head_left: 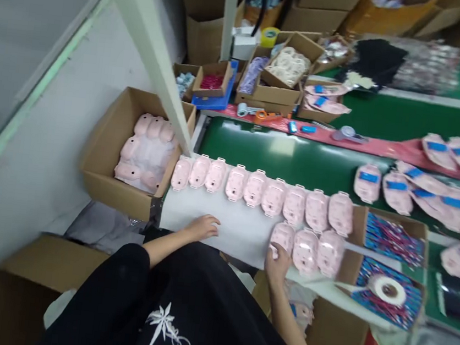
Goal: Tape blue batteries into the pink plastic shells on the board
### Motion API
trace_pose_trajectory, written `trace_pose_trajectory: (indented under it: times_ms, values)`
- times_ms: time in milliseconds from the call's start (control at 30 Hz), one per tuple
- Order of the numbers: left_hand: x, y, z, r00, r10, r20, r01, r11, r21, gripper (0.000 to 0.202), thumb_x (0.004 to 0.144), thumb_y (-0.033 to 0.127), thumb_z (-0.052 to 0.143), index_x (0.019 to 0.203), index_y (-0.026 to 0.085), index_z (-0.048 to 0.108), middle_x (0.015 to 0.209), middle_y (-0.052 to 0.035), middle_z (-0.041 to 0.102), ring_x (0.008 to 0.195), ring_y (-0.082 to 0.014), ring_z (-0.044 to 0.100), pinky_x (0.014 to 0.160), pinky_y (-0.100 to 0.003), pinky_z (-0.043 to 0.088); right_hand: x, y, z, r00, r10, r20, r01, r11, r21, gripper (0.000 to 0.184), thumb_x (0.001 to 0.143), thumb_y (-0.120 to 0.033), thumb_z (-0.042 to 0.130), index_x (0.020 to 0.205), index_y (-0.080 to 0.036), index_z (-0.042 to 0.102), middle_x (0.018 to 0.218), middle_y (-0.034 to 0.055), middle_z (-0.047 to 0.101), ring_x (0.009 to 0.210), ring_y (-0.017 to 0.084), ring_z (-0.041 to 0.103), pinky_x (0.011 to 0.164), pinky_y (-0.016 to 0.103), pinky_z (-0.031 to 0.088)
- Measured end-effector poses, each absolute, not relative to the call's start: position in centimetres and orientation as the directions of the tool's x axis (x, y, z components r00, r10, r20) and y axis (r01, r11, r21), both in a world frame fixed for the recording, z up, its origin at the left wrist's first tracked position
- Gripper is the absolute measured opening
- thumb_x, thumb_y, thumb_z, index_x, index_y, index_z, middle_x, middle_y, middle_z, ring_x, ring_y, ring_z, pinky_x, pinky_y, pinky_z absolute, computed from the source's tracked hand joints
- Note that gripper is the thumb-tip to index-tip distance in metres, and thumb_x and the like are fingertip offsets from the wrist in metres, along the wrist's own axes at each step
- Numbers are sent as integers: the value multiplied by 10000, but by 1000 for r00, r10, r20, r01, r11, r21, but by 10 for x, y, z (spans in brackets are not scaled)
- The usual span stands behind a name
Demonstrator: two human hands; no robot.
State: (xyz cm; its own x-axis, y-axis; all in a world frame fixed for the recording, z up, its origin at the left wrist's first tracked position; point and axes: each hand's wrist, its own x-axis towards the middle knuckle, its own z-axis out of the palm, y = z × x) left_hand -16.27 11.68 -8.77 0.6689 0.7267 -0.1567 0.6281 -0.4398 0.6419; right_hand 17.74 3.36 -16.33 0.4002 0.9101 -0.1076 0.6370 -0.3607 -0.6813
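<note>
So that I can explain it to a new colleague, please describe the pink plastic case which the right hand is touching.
On the green workbench, a white sheet carries two rows of pink plastic cases. In the shorter front row of three, beside a cardboard box, take the end case farthest from that box: only it has the right hand against its lower edge.

Glossy pink plastic shells (317,210) on a matt white sheet (223,232)

The shells' moulded faces look smooth and shiny; the brown corrugated cardboard box (100,174) is matt and slightly rough, the green belt (249,147) is glossy, and the black cloth top (182,300) is soft and matt.
</note>
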Motion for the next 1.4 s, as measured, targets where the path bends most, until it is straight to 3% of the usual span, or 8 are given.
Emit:
trace_pose_trajectory:
  times_ms: [167, 433, 667, 767, 867, 1100, 1233, 1400]
  values:
    - [-376, 142, -47, 108, 965, -239, 890, 13, 455, 386, 924, 482, 692, 646, 213, 688, 1097, -88, 751, 1076, -240, 645, 1010, -378, 488, 12, 110, -117, -103, 992, -73, 560, -3, -829, 313, 918, -365, 493, 1105, -230, 703, 1126, 137, 730, 1110, 319, 645, 1019, 516, 500]
    - [-623, 293, -109, -319, 738, -595, 883, 460, 97, 456, 897, 431, 631, 1233, 128, 683, 1277, -208, 701, 1218, -333, 638, 1026, -388, 471, -257, 246, -59, -656, 753, -51, 355, 248, -901, 268, 976, -217, 516, 1158, -207, 712, 1159, 76, 750, 1080, 214, 675, 1008, 359, 524]
    - [-692, 315, -196, -451, 532, -717, 822, 560, -102, 1142, 710, 457, 816, 1615, 102, 215, 1607, -314, 323, 1470, -461, 368, 1127, -513, 399, -440, 293, -145, -404, 660, -633, 770, -128, -625, 575, 897, -209, 669, 1457, -155, 551, 1492, 148, 573, 1289, 295, 553, 1094, 463, 448]
    - [-690, 312, -198, -448, 512, -733, 829, 546, -125, 1274, 629, 502, 874, 1622, 112, 177, 1602, -320, 297, 1461, -472, 349, 1099, -510, 419, -452, 281, -179, -123, 693, -710, 871, -268, -412, 635, 909, -200, 641, 1523, -151, 485, 1535, 219, 500, 1361, 357, 478, 1119, 559, 380]
    - [-683, 321, -181, -425, 519, -742, 860, 488, -152, 1289, 537, 602, 906, 1572, 105, 321, 1585, -320, 303, 1429, -497, 357, 1035, -511, 460, -447, 275, -185, -80, 702, -708, 832, -344, -435, 493, 929, -243, 628, 1415, -174, 594, 1393, 206, 608, 1289, 347, 530, 1083, 560, 399]
    - [-694, 325, -64, -75, 724, -685, 956, 249, 159, 419, 858, 495, 663, 1137, 185, 695, 1191, -150, 705, 1088, -303, 660, 898, -352, 505, -376, 277, -94, -294, 754, -588, 442, -439, -783, 331, 939, -493, 636, 1071, -200, 713, 984, 64, 723, 901, 220, 652, 838, 350, 521]
    - [-668, 264, 23, 93, 943, -321, 901, 58, 431, 348, 958, 525, 487, 991, 228, 665, 875, -53, 706, 833, -259, 661, 744, -336, 501, -245, 228, -28, -87, 860, -503, 34, -502, -864, 396, 907, -589, 642, 1057, -224, 680, 932, 23, 705, 819, 192, 641, 736, 302, 512]
    - [-542, 202, 26, 541, 840, -24, 671, -414, 615, 161, 966, 393, 567, 910, 272, 657, 892, -53, 714, 873, -270, 647, 813, -389, 493, -66, 124, -15, 332, 856, -396, 248, -484, -839, 270, 878, -487, 640, 908, -219, 648, 867, 28, 666, 813, 202, 602, 760, 315, 493]
